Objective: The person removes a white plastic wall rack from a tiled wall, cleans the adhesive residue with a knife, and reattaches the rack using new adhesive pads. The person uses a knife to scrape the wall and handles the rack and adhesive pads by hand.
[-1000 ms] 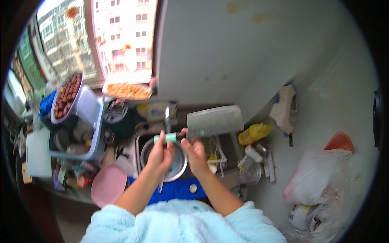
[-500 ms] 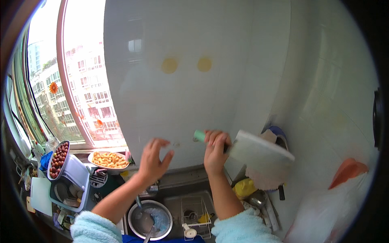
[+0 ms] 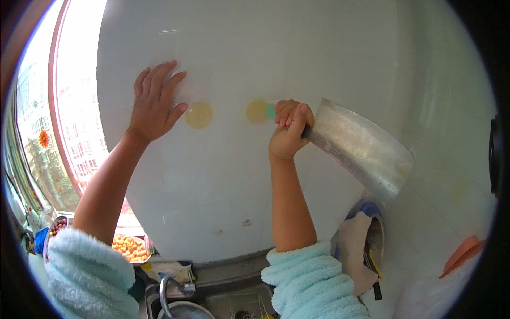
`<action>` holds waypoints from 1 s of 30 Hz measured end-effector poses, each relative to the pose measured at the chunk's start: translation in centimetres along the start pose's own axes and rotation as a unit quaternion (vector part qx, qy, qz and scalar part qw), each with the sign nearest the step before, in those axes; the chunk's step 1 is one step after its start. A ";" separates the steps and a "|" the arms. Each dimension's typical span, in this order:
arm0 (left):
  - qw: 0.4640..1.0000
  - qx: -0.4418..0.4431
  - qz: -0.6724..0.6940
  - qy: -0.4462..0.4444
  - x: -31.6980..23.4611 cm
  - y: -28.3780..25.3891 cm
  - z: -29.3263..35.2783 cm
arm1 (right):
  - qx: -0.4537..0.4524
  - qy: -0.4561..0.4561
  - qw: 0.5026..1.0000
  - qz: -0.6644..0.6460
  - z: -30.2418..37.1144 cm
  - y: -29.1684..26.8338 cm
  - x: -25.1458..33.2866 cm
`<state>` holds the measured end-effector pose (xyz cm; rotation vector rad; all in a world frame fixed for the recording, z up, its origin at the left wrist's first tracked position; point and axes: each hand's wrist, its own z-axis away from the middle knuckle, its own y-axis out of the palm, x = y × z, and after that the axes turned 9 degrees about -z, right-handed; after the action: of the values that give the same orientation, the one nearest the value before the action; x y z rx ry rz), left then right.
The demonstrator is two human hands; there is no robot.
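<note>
My right hand [image 3: 289,126] is raised before the white tiled wall, its fingers wrapped round the handle of a cleaver [image 3: 364,146]. The broad metal blade points right and slopes downward. A green end of the handle pokes out on the left side of the fist. Higher up on the left, my left hand [image 3: 153,106] holds nothing, its fingers stretched and apart. It is nearest to a round yellow spot [image 3: 199,115] on the wall; whether it touches the wall I cannot tell. A second yellow spot [image 3: 257,112] shows just left of my right hand.
Below lies a metal sink [image 3: 228,297] with a curved tap [image 3: 164,297] over a round bowl. A dish of orange-yellow chunks [image 3: 130,249] stands by the window. At right, a beige cloth [image 3: 355,255] hangs beside a blue-rimmed item; an orange object [image 3: 462,255] is farther right.
Both hands have risen, the left also moving leftward and spreading its fingers. The cleaver has gone up with my right hand, its blade now showing broad side on. The view has tilted upward.
</note>
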<state>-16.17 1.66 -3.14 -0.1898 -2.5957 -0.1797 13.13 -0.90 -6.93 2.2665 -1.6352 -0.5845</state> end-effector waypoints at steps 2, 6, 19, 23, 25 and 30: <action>1.000 -0.009 0.009 0.001 0.3 0.5 0.2 | 0.011 -0.024 0.999 0.023 -0.4 0.0 -1.2; 0.999 -0.025 0.025 -0.019 0.3 0.7 0.5 | 0.073 -0.019 0.996 0.040 -0.8 -0.1 -1.5; 0.999 -0.018 0.010 -0.028 0.2 1.0 0.7 | 0.080 -0.052 0.995 0.026 -1.4 1.0 -1.9; 0.999 -0.023 -0.001 -0.025 0.0 1.4 0.9 | 0.092 -0.051 0.994 0.005 -1.2 0.8 -2.5; 0.999 -0.037 0.000 -0.029 0.0 1.5 1.0 | 0.092 -0.073 0.993 0.001 -0.9 0.8 -2.6; 0.999 -0.029 0.007 -0.027 0.0 1.5 1.0 | 0.099 -0.050 0.994 0.015 -0.3 1.2 -1.9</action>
<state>-16.41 3.32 -3.85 -0.2373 -2.6442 -0.2479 11.75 0.50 -5.78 2.3817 -1.8460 -0.5577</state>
